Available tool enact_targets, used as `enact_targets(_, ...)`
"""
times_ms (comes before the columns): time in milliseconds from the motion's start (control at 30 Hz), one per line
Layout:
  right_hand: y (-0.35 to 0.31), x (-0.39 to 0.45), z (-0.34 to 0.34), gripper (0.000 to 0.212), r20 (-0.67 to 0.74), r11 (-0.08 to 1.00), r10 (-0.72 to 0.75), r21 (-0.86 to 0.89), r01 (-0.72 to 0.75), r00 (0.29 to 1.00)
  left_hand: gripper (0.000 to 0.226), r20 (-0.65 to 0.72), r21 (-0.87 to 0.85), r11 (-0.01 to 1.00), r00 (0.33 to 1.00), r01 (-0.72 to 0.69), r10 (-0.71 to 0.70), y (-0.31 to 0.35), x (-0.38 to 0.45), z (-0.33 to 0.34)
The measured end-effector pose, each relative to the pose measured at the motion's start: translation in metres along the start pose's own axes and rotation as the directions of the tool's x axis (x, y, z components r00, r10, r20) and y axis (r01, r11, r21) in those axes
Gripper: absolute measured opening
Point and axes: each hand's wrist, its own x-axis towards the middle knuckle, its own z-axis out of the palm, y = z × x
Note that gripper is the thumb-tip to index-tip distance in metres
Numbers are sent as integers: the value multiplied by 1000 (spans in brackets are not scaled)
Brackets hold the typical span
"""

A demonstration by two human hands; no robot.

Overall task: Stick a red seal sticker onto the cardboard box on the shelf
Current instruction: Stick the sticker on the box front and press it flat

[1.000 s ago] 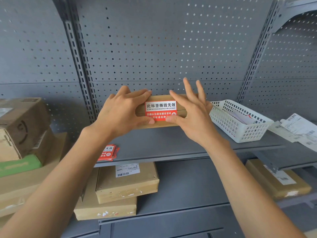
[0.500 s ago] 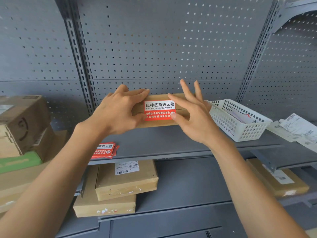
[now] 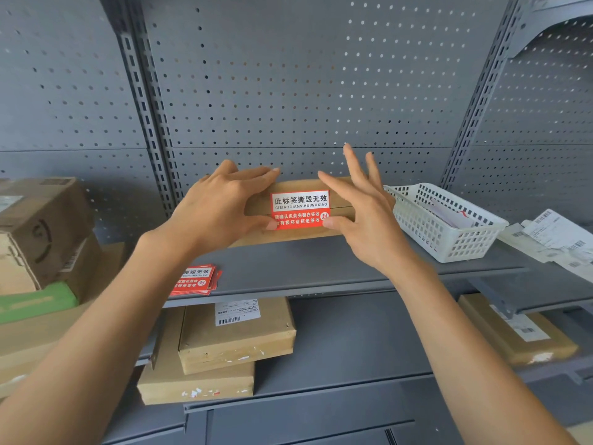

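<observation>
A flat cardboard box [image 3: 337, 234] stands on edge on the grey shelf [image 3: 305, 268], facing me. A red and white seal sticker [image 3: 300, 209] lies across the seam of its front face. My left hand [image 3: 221, 207] grips the box's left end, thumb tip at the sticker's lower left corner. My right hand [image 3: 362, 210] is at the box's right end, thumb pressing the sticker's lower right corner and the fingers spread and lifted above the box.
A stack of red seal stickers [image 3: 195, 279] lies on the shelf near its front left edge. A white plastic basket [image 3: 449, 220] stands to the right, papers [image 3: 555, 239] beyond it. Cardboard parcels [image 3: 234, 338] sit on the lower shelf and at the left [image 3: 38, 232].
Both hands stay on the box and sticker. My right thumb has slid a little along the sticker's lower right edge; the view has shifted slightly.
</observation>
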Motion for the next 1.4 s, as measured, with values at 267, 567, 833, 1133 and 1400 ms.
enact_targets(267, 4, 1, 2, 56, -28, 994, -15, 110, 18, 999, 59, -8, -126, 990, 998, 67, -68, -2, -7, -5)
enact_targets(567, -26, 6, 48, 37, -365, 980, 189, 15, -197, 912, 51, -296, -21, 957, 912, 290, -283, 37, -2, 29)
enact_targets(833, -16, 7, 44, 22, -346, 984, 173, 106, -145, 922, 33, -302, -142, 968, 923, 205, -239, 20, -4, 32)
enact_targets(1133, -14, 8, 41, 34, -371, 988, 103, 146, -51, 923, 37, -283, -202, 960, 927, 195, -248, 12, -6, 26)
enact_targets(1400, -3, 5, 32, 60, -156, 1000, -14, 22, 17, 988, 66, -212, -119, 982, 962, 150, -172, 6, -7, 24)
